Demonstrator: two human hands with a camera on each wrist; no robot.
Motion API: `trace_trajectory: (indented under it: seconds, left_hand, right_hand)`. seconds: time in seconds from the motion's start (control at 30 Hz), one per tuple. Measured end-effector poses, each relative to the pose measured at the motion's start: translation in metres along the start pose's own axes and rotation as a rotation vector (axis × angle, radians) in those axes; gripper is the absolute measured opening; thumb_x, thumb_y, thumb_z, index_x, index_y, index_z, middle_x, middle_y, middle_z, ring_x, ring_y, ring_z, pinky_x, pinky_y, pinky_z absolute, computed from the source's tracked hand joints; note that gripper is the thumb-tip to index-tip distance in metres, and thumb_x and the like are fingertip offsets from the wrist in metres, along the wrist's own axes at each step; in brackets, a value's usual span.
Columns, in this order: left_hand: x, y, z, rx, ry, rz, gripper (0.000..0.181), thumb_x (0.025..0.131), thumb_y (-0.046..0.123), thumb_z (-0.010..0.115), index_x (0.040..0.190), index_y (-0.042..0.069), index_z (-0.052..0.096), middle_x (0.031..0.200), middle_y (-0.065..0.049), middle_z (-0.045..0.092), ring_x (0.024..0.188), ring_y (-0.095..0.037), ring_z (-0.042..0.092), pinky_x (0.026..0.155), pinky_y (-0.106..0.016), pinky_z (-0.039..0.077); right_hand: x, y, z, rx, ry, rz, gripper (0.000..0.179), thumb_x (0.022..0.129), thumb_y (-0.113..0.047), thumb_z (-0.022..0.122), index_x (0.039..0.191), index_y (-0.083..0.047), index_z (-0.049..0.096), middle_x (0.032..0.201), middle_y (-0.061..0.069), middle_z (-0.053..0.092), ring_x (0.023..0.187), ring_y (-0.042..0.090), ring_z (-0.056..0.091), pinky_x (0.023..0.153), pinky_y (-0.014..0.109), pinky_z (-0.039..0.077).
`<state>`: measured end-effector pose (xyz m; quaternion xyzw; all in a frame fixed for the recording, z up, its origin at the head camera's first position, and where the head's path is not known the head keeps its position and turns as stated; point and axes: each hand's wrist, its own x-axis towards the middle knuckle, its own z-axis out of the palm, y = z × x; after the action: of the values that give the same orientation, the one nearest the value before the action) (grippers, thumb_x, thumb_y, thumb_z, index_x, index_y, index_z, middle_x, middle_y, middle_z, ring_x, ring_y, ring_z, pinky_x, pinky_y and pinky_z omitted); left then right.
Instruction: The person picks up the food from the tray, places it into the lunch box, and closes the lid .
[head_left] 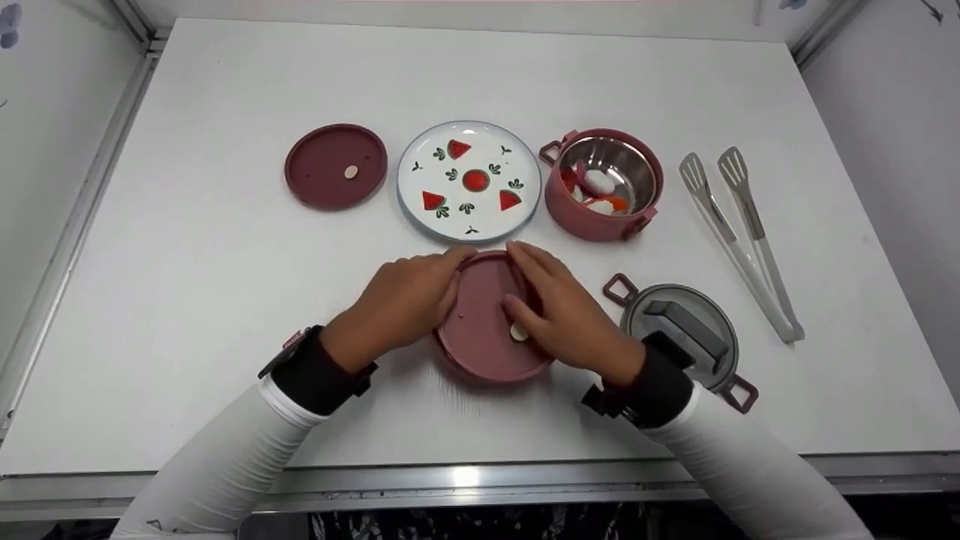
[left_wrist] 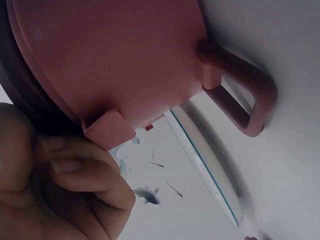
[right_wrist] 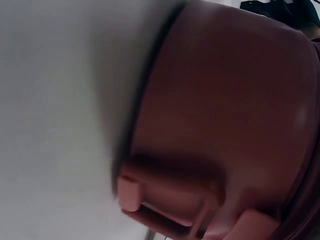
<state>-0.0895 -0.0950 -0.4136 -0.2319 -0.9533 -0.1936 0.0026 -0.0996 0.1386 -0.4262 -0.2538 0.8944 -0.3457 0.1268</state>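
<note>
A round pink pot (head_left: 480, 379) with its lid (head_left: 484, 322) on top stands near the front middle of the table. My left hand (head_left: 409, 300) grips the lid's left edge; in the left wrist view its fingers (left_wrist: 85, 175) are curled by the rim, next to a side clip (left_wrist: 110, 131). On the other side my right hand (head_left: 566, 319) holds the lid, its fingers over the far right edge and its thumb lying on top. A looped handle (left_wrist: 265, 95) sticks out from the pot. The right wrist view shows the pot's wall (right_wrist: 225, 90), blurred.
Behind stand a watermelon-patterned plate (head_left: 420, 184), a dark red lid (head_left: 322, 169) and an open pot (head_left: 581, 217) with white, red and orange pieces inside. Right of my hands lie a grey lid with looped handles (head_left: 720, 322), partly hidden by my wrist, and metal tongs (head_left: 750, 255).
</note>
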Motion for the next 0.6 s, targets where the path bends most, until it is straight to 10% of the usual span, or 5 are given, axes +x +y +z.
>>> trace_trajectory:
  seconds: [0.23, 0.6]
  left_hand:
    - [-0.003, -0.002, 0.007, 0.129, 0.129, 0.0, 0.026, 0.101, 0.017, 0.052, 0.123, 0.012, 0.064, 0.083, -0.011, 0.066, 0.065, -0.027, 0.064, 0.053, -0.041, 0.051]
    - [-0.003, 0.015, 0.026, 0.005, -0.034, -0.043, 0.062, 0.106, 0.038, 0.04, 0.157, 0.005, 0.028, 0.161, -0.015, 0.033, 0.149, -0.03, 0.031, 0.115, -0.051, 0.034]
  right_hand:
    - [0.003, -0.001, 0.007, -0.079, -0.029, 0.005, 0.07, 0.101, -0.035, 0.056, 0.16, -0.014, 0.023, 0.163, 0.005, 0.026, 0.15, 0.02, 0.027, 0.12, 0.043, 0.031]
    - [0.013, -0.005, 0.017, -0.291, 0.065, -0.087, 0.06, 0.105, -0.033, 0.046, 0.157, -0.01, 0.029, 0.161, 0.012, 0.033, 0.149, 0.027, 0.032, 0.12, 0.049, 0.028]
